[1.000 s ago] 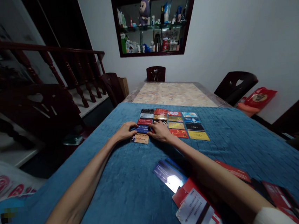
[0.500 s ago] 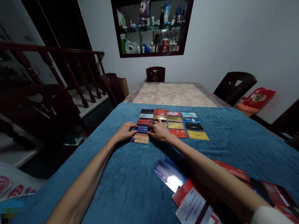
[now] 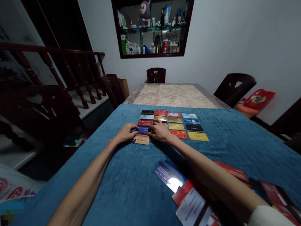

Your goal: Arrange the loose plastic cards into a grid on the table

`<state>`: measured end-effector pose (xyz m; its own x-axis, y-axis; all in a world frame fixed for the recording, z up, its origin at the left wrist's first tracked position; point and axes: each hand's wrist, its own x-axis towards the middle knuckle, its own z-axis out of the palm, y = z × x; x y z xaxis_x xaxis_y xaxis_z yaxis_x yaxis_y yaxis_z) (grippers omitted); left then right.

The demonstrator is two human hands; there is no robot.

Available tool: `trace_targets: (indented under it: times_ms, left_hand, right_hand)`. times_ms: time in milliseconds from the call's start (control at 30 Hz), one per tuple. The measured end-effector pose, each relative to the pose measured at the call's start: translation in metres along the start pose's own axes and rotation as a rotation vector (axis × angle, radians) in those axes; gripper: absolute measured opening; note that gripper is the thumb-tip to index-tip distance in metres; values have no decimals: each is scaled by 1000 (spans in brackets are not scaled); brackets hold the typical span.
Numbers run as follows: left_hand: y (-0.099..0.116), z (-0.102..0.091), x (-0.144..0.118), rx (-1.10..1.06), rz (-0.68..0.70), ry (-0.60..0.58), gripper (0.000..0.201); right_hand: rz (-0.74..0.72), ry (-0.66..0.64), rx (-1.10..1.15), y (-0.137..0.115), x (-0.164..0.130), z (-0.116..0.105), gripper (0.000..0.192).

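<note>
We had both arms stretched far out over the blue cloth point(image 3: 115, 187), and our hands met at the left column of the card grid point(image 3: 171, 123). Our left hand point(image 3: 125, 132) lay flat at the column's left edge, fingers stretched and close together, their tips touching the end of the blue card point(image 3: 143, 130). Our right hand point(image 3: 159, 131) lay at the column's right edge, fingers gently curled down, tips on the other end of that same card. Neither hand had closed round anything; the card sat pressed between the two sets of fingertips, flat on the cloth.

The blue card was second from the near end of its column, with the tan card point(image 3: 141, 139) just beside it on our side and a red card point(image 3: 145, 122) just beyond. Our right hand covered part of the second column. The yellow card point(image 3: 198, 136) marked the grid's near right corner.

Open cloth lay left of the grid out to the table's left edge, and also between the grid and the loose pile of cards point(image 3: 191, 205) near us, under our right forearm. Beyond the grid the cloth ended and bare marbled tabletop point(image 3: 174, 94) ran to the far chair point(image 3: 156, 75).
</note>
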<state>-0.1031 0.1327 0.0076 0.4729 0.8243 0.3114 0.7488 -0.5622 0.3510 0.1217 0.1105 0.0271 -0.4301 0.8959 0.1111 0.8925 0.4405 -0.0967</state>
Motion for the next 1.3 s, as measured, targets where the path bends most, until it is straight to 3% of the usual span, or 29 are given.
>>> trace_targets:
  times_ms: [333,700,933,1300]
  left_hand:
    - [-4,1,-1,-25,-22,30,28]
    - [3,-4,1,0,13,236,23]
    - [36,-5,3,1,144,249,19]
    - [110,8,-16,-66,394,177,13]
  right_hand:
    - [-8,6,-18,7,-4,-6,40]
    - [-14,70,-8,21,-37,-22,32]
    - [-46,152,0,38,-67,-26,23]
    - [-125,250,39,59,-127,-23,17]
